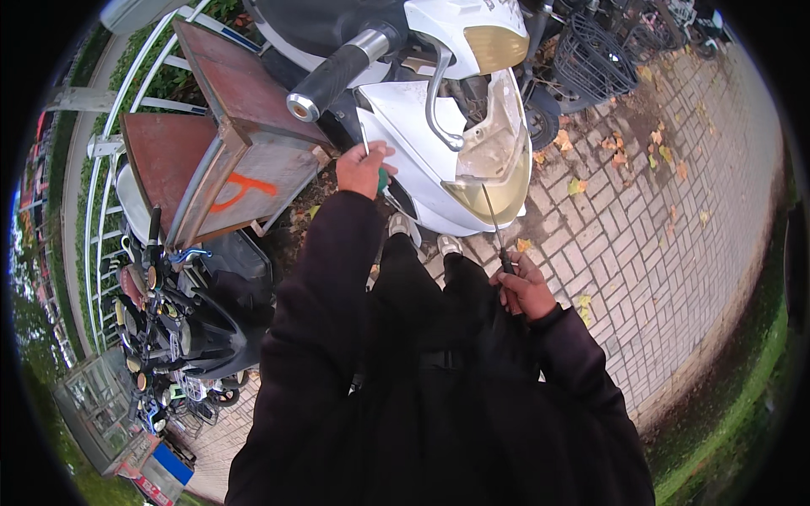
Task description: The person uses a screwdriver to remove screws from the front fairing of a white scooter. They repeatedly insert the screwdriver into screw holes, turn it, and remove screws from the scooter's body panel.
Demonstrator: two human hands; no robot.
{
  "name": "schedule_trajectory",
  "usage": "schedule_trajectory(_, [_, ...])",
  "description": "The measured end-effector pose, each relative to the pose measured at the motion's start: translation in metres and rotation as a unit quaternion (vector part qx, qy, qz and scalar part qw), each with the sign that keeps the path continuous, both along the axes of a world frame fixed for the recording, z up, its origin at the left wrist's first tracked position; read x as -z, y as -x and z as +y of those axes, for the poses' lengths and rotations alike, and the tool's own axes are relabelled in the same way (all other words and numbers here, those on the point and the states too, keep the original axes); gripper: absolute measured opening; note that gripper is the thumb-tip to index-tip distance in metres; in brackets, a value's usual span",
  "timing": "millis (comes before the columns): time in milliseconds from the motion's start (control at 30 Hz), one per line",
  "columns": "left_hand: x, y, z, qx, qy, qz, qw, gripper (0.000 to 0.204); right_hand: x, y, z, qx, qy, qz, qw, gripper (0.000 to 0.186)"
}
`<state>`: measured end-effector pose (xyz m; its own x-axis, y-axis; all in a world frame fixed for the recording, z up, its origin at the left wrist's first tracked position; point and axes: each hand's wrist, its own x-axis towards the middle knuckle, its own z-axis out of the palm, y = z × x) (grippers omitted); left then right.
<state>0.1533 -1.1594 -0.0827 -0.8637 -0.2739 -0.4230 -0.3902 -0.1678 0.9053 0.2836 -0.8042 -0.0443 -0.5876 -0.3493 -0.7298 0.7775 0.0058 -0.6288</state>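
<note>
You have your right grip (525,288) clamped on a screwdriver (506,261), fingers wrapped about its dark handle. The slim shaft points forward, away from your body, and crosses the yellowed headlight lens (506,201) as seen from above. Holding it by the handle presumably keeps the shaft free and your knuckles clear of the bodywork.

Your left grip (363,171) is closed around a green item (382,180), beside the edge of the white front panel (396,156); a pale rod (364,135) projects beyond the fingers. These hide most of it, so whether rod and green part form one tool cannot be confirmed.

The scooter (460,198) stands directly before you, nose toward your right foot, its front cavity (477,110) exposed below the brake lever (434,94). That position appears to suit you, putting the front bodywork within reach of both arms. With respect to the grips, the panel lies at and just right of your left one, while the lens sits ahead and slightly left of your right one, apart from its fingers
</note>
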Motion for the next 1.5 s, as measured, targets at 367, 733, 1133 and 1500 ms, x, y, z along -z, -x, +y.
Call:
schedule_trajectory(367, [0.008,0.016,0.012,0.059,-0.129,-0.051,0.989,0.058,0.025,-0.038,-0.067,0.102,-0.119,0.072,0.985,0.049])
schedule_trajectory(733, [0.006,0.006,0.014,0.106,-0.094,-0.089,0.986,0.048,0.067,-0.073,-0.104,0.176,-0.316,0.203,0.910,0.043])
schedule_trajectory(1133, [0.018,-0.013,0.030,0.216,-0.036,-0.129,0.967,0.039,0.124,-0.062,-0.086,0.341,0.054,0.051,0.937,0.042])
schedule_trajectory(1500, [0.033,-0.029,0.077,0.297,0.058,-0.110,0.947,0.033,0.143,-0.052,-0.078,0.294,-0.021,0.078,0.953,0.038])
